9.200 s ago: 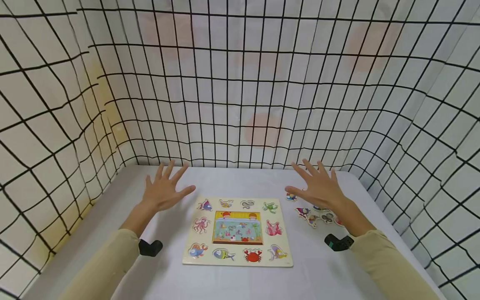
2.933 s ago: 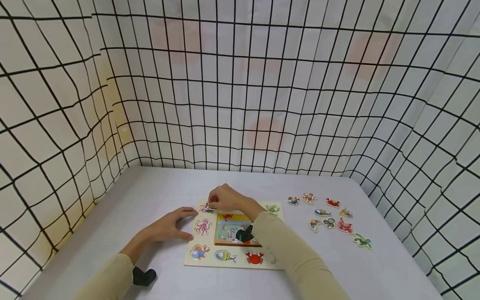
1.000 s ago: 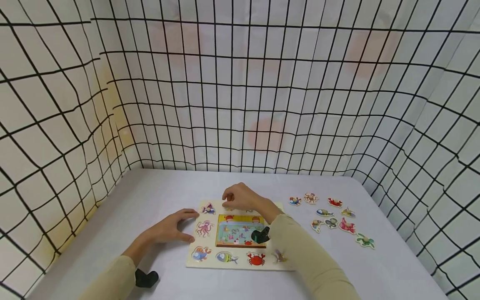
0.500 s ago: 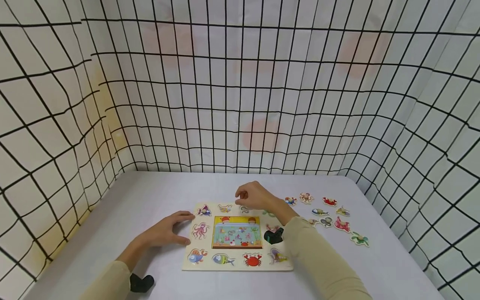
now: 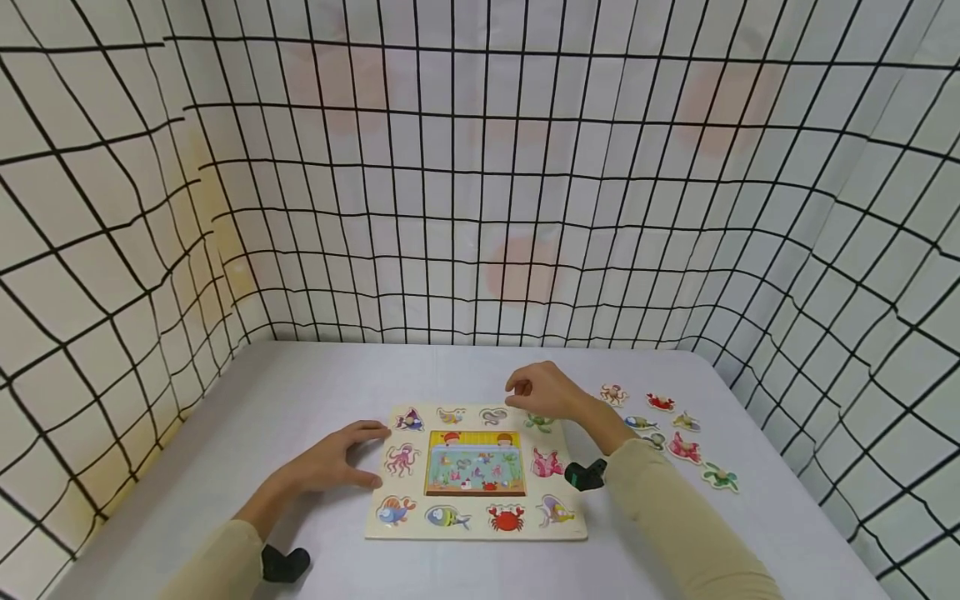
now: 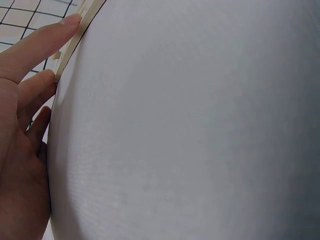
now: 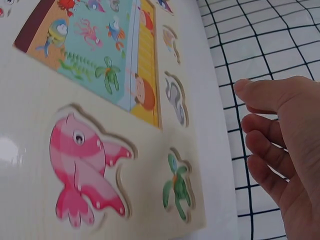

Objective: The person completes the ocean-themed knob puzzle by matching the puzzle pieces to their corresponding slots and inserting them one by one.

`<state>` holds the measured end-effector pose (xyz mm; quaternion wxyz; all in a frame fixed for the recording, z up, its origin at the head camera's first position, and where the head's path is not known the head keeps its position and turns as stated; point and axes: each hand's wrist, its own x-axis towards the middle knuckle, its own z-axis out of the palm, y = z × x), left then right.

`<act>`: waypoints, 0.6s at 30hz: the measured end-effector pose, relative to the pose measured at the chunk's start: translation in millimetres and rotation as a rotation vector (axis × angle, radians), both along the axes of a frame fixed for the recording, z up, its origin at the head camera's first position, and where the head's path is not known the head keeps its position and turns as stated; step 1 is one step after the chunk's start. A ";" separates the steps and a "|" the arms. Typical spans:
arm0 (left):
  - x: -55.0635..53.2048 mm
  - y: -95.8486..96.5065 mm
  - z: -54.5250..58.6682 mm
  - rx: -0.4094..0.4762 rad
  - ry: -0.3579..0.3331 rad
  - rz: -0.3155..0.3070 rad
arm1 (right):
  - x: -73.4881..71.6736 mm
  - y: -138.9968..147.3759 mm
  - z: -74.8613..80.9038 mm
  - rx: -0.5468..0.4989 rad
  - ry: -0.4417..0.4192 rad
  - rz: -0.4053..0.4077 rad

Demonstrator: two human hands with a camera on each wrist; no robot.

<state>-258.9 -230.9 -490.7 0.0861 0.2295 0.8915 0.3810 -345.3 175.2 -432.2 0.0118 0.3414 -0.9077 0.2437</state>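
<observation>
Cream puzzle board (image 5: pixel 479 506) with sea-creature recesses (image 5: pixel 506 518), flat on white tabletop (image 5: pixel 315 375). Left hand (image 5: pixel 330 458): thumb and fingers wide apart, touching its left edge. Right hand (image 5: pixel 547 391): above its far edge, fingers loosely bent, holding nothing. Loose animal pieces (image 5: pixel 684 447): right of board.

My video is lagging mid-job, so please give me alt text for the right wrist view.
An empty right hand, fingers loosely curled, at the frame's right edge, seen apart from a cream wooden puzzle board. The board has a pink fish-shaped recess, a green turtle-shaped recess and a rectangular aquarium picture; black netting is behind.
</observation>
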 end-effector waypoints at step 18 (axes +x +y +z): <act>0.1 1.0 0.1 -0.002 -0.012 0.009 | 17.3 67.7 9.4 -0.005 0.021 -0.086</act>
